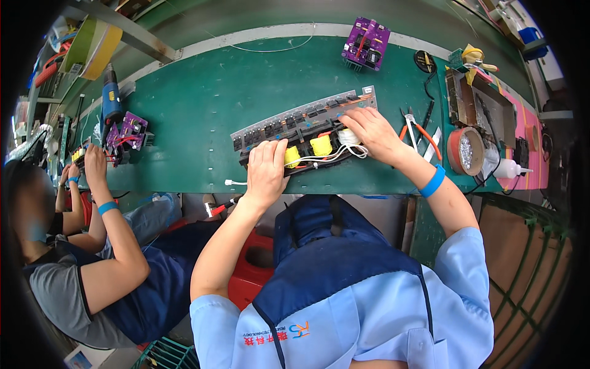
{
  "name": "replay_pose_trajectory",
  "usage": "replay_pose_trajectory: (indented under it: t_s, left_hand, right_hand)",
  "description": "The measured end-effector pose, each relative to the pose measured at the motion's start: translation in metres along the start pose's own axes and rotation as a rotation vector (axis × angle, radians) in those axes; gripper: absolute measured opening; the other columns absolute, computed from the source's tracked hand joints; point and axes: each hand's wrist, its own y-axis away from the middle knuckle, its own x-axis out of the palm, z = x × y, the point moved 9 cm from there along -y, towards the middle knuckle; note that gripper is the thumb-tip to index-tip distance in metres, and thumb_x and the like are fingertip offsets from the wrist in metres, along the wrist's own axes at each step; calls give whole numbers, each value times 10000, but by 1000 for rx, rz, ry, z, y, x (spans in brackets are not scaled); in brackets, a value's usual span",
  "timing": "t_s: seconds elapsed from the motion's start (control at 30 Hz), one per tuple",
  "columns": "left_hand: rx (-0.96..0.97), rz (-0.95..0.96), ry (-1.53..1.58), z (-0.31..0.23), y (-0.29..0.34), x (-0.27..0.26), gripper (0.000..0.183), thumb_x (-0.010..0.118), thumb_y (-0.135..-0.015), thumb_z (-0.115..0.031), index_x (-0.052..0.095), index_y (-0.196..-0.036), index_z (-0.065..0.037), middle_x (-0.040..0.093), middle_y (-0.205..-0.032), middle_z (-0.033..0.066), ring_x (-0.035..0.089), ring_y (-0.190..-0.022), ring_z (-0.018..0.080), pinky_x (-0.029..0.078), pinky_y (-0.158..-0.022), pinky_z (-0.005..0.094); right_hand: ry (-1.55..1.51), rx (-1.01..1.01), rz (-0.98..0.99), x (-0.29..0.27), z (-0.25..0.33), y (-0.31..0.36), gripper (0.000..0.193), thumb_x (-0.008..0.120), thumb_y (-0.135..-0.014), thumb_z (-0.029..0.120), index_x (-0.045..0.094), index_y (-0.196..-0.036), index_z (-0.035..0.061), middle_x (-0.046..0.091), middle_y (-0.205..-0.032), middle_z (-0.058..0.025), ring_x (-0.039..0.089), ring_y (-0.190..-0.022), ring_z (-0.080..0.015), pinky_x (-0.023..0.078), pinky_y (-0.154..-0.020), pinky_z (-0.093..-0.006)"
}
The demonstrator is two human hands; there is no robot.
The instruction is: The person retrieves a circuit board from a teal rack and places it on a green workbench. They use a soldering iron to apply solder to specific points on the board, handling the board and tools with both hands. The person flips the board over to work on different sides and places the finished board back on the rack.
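A long grey circuit board assembly (295, 123) with black parts, yellow coils (320, 146) and white wires (319, 160) lies on the green workbench (203, 104). My left hand (266, 167) presses on the assembly's near left end, beside a yellow coil. My right hand (369, 132) rests on the right end, fingers curled over a white wire bundle; a blue band circles that wrist. Whether the fingers pinch the wires is hidden.
A purple board module (366, 43) sits at the far edge. Orange-handled cutters (418, 132), a tape roll (465, 150) and a white bottle (507, 167) lie right. A co-worker's hands (92, 163) work on another purple module (126, 132) at left, near a blue tool (111, 95).
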Motion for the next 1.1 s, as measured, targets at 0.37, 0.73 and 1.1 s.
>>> replay_pose_trajectory:
  t_s: [0.37, 0.73, 1.1]
  left_hand:
    - [-30, 131, 143, -13, 22, -2, 741, 746, -438, -70, 420, -1100, -1, 469, -1013, 159, 461, -960, 324, 376, -840, 401]
    - [-50, -67, 114, -18, 36, -23, 720, 750, -453, -60, 434, -1097, -2, 471, -1019, 152, 466, -965, 318, 378, -834, 396]
    - [-4, 28, 138, -17, 23, -37, 718, 726, -449, -19, 431, -1104, -7, 473, -1024, 148, 466, -983, 308, 376, -845, 389]
  right_hand:
    - [-28, -109, 138, -32, 35, 5, 716, 761, -389, 111, 474, -1037, 14, 506, -943, -103, 495, -910, -268, 346, -823, -384]
    - [-104, -83, 43, -54, 45, 3, 615, 726, -468, 66, 484, -1033, 64, 517, -966, -68, 499, -937, -233, 324, -888, -433]
    - [-115, -64, 26, -48, 36, 4, 612, 734, -484, 84, 492, -1046, 66, 532, -943, -60, 506, -955, -221, 312, -909, -429]
